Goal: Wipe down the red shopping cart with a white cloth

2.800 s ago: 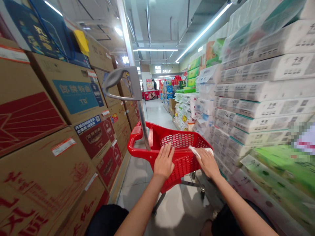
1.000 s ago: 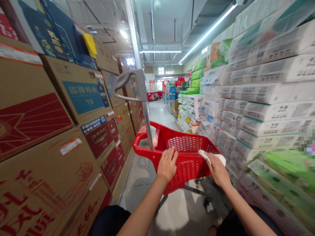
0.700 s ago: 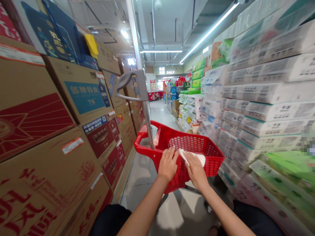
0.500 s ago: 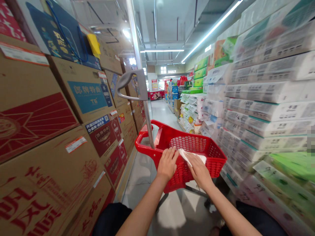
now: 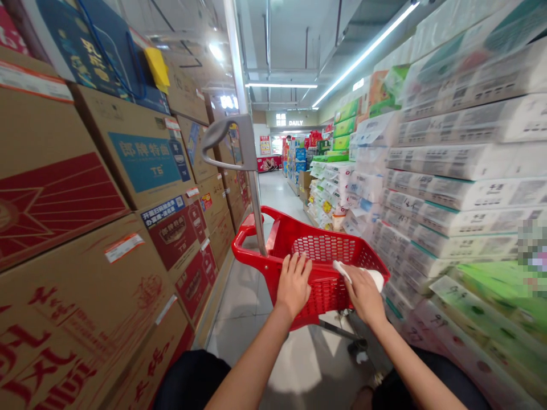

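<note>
A red plastic shopping basket on wheels [image 5: 327, 293] stands in front of me, its long grey pull handle [image 5: 252, 162] rising at the left. My left hand [image 5: 294, 282] lies on the near rim and side wall, fingers extended and slightly apart, with nothing in it. My right hand [image 5: 361, 287] presses a folded white cloth [image 5: 375, 278] against the same rim, farther right toward the corner. Part of the cloth is hidden beneath the fingers. The visible inside of the basket shows only red mesh walls.
Stacked cardboard cartons [image 5: 149, 165] wall the aisle on the left. On the right rise high stacks of wrapped tissue packs [image 5: 453, 188], with green packs [image 5: 491, 290] lower down. The tiled floor [image 5: 273, 196] runs on between them to more shelves.
My right hand has slid right along the rim with the cloth, away from my left hand. My left hand stays in nearly the same place, its fingers slightly more spread.
</note>
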Tool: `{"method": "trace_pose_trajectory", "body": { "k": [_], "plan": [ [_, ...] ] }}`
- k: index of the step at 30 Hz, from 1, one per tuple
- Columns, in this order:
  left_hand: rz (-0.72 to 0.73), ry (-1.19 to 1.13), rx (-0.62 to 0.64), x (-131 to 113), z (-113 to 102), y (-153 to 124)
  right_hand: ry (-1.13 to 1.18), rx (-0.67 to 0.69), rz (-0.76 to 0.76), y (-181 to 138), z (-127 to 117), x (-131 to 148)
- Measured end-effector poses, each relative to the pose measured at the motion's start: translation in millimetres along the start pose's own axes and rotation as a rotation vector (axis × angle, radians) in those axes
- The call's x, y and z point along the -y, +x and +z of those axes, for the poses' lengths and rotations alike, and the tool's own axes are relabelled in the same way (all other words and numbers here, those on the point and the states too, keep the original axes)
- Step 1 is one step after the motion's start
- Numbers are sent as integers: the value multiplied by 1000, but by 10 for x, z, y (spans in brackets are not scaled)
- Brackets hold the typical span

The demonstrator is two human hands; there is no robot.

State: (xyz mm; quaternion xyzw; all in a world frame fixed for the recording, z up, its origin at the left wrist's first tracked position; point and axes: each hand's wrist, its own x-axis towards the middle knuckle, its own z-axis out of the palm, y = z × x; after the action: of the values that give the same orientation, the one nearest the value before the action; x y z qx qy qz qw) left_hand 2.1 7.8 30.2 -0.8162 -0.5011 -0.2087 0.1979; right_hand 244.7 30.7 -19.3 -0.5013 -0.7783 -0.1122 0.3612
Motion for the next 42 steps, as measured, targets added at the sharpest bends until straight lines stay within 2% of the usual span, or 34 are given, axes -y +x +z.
{"method": "trace_pose_trajectory", "body": {
  "k": [3, 6, 10, 14, 16, 18, 21, 25, 28, 32, 34, 37, 42],
  "plan": [
    [-16, 13, -8, -163, 10, 8, 48, 9, -53, 91, 116, 425],
    [19, 41, 9, -159, 20, -17, 76, 37, -94, 122, 119, 521],
    [91, 44, 51, 35, 18, -64, 66, 86, -127, 46, -48, 131],
    [86, 17, 45, 187, -7, -75, 16, 55, -36, -139, -206, -374],
    [81, -2, 31, 229, -29, -69, 1, 44, 17, -237, -241, -520],
    [55, -26, 8, 255, -41, -61, -6, 28, 54, -315, -249, -554],
    [-39, -55, -49, 273, 1, -51, -16, -3, 68, -389, -236, -401],
    [-196, -86, -109, 237, 194, -49, -23, -21, 22, -449, -242, 5],
    [-300, -110, -115, 95, 355, -72, -5, 30, -25, -488, -267, 307],
    [-291, -116, -62, -173, 447, -167, 68, 144, -109, -529, -306, 566],
    [-303, -121, -59, -213, 434, -241, 134, 206, -154, -538, -342, 579],
    [-317, -128, -61, -94, 384, -354, 217, 277, -239, -524, -402, 427],
    [-305, -141, -57, 167, 365, -447, 210, 250, -227, -423, -349, 56]
  ]
}}
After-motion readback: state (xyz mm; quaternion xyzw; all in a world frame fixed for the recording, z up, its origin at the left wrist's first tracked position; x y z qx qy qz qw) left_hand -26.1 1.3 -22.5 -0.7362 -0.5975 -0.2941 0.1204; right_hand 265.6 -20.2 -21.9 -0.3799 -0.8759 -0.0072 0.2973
